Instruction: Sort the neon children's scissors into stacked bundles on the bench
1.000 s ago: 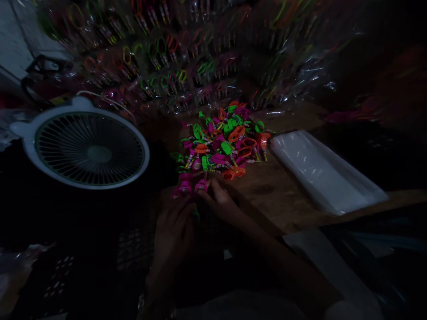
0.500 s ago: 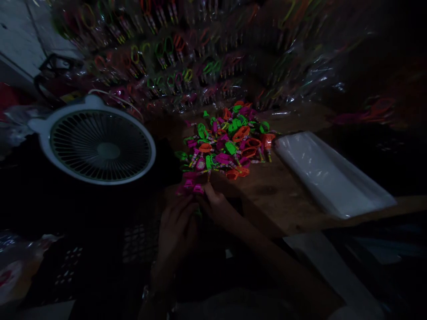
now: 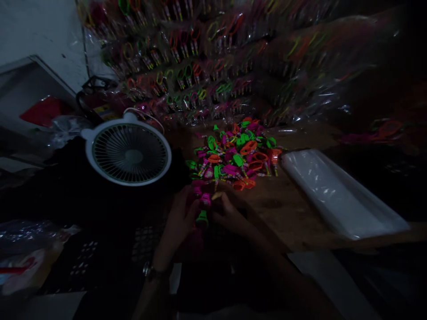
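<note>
In the dim light, my left hand curls around a pink plastic toy watch, its thumb against the near side. A green plastic piece sits just below it, between my hands. From the right, my right hand closes in with bent fingers, and a pale yellowish bit shows at its fingertips, too dark to name. Just beyond lies a pile of toy watches in green, pink and orange, with small tubes of coloured beads attached.
A white round fan stands at the left. A stack of clear plastic bags lies on the wooden table to the right. Rows of bagged toy watches rise behind the pile. A dark perforated crate is near my left forearm.
The camera view has shifted, so the scene sits lower and further right. My hands have parted slightly, showing more of the pink watch and the green piece between them.
</note>
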The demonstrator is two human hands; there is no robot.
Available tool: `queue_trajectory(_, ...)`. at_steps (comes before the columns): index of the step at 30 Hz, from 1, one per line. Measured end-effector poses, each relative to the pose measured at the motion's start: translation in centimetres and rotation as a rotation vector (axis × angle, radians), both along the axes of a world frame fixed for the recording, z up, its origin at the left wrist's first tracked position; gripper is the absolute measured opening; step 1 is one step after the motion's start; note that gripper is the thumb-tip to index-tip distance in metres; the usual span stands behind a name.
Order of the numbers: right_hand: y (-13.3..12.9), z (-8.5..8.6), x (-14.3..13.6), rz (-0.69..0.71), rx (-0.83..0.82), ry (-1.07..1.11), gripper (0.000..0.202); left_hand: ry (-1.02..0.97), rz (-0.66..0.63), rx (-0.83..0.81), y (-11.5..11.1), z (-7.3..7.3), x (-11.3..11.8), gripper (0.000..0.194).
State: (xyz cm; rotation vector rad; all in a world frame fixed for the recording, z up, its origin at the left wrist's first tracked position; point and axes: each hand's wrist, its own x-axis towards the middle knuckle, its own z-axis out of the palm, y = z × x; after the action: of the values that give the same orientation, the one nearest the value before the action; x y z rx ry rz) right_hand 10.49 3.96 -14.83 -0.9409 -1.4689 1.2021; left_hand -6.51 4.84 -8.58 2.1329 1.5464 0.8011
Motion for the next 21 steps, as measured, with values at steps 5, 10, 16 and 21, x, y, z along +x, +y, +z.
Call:
queue_trajectory(5,0.4,-1.6,-1.8,-0.135,0.079,-0.151,0.029,0.008,-0.058,-0.036,0.4,0.1,0.5,0.043)
queue_trajectory(10,0.7,-2.1,-2.6,-0.192,0.223,-0.215,0.027,0.040,-0.085,-0.067,-0.1,0.5,0.7,0.043)
queue_trajectory(16,0.4,-2.5,-2.8,-0.134,0.135,-0.241,0.029,0.069,-0.117,0.002,0.4,0.3,0.3,0.047)
queue_trajectory(21,0.6,-3.0,-3.3,-0.189,0.097,-0.221,0.032,0.049,-0.060,-0.001,0.3,0.1,0.2,0.049)
